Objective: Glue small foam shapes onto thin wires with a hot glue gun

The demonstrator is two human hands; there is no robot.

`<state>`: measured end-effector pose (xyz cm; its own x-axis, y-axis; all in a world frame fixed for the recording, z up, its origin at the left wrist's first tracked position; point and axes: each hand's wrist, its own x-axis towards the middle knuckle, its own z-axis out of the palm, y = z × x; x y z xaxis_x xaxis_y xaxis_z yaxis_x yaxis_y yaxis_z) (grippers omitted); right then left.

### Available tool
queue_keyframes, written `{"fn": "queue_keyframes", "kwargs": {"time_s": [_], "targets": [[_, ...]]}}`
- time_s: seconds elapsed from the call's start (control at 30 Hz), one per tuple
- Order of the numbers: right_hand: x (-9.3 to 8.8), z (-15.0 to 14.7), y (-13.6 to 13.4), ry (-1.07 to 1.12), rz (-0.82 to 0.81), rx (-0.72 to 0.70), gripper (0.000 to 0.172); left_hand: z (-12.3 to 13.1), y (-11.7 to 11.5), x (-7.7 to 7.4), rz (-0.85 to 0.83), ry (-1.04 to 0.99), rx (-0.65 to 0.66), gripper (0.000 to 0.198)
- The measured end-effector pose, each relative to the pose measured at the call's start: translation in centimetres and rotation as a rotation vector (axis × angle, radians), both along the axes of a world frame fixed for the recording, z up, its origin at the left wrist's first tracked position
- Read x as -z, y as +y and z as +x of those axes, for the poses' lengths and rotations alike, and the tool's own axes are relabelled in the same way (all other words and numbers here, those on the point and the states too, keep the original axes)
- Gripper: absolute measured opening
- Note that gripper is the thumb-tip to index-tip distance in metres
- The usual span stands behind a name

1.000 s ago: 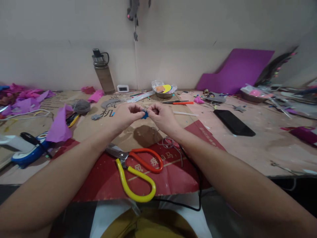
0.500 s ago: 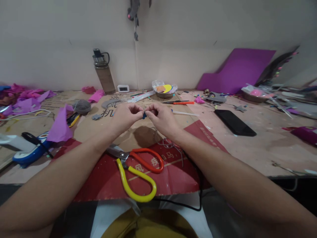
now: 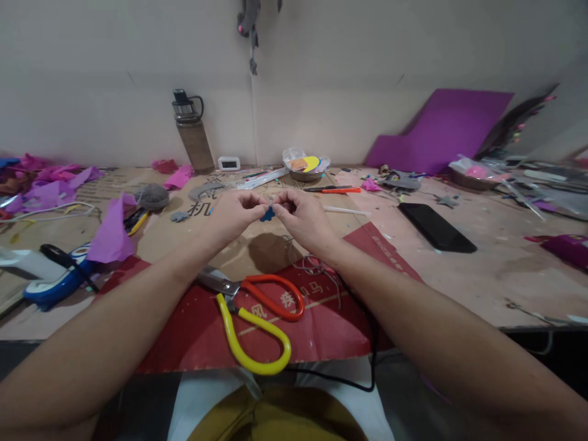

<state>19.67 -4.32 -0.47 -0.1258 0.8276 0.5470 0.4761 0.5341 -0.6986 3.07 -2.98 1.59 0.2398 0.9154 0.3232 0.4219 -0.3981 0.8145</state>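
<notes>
Both my hands meet above the middle of the table, fingertips pinched together. My left hand (image 3: pixel 234 215) and my right hand (image 3: pixel 304 219) each grip a small blue piece (image 3: pixel 267 214) that shows between the fingertips. Thin wire seems to run from it, and a loose tangle of thin wire (image 3: pixel 313 265) lies under my right wrist. Scissors with one red and one yellow handle (image 3: pixel 255 312) lie on the red paper (image 3: pixel 335 324) just below my forearms.
A water bottle (image 3: pixel 192 133) stands at the back wall beside a small white clock (image 3: pixel 228 163). A bowl of coloured bits (image 3: pixel 305 165), a black phone (image 3: pixel 435 227), a purple sheet (image 3: pixel 441 131), purple paper scraps (image 3: pixel 110 231) and a blue-and-white tool (image 3: pixel 51 284) surround the work area.
The blue piece has turned a little between my fingertips and shows more now than half a second ago. My hands stay in the same place.
</notes>
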Motion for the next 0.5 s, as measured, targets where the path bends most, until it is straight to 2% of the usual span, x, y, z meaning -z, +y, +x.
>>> {"fn": "queue_keyframes", "kwargs": {"time_s": [0.27,0.5], "targets": [[-0.29,0.32,0.18,-0.011,-0.065,0.026,0.006,-0.51,0.2,-0.35,-0.084,-0.015,0.05,0.027],[-0.18,0.13,0.06,-0.105,-0.035,0.057,0.005,-0.34,0.0,-0.6,0.096,0.188,0.025,0.02]]}}
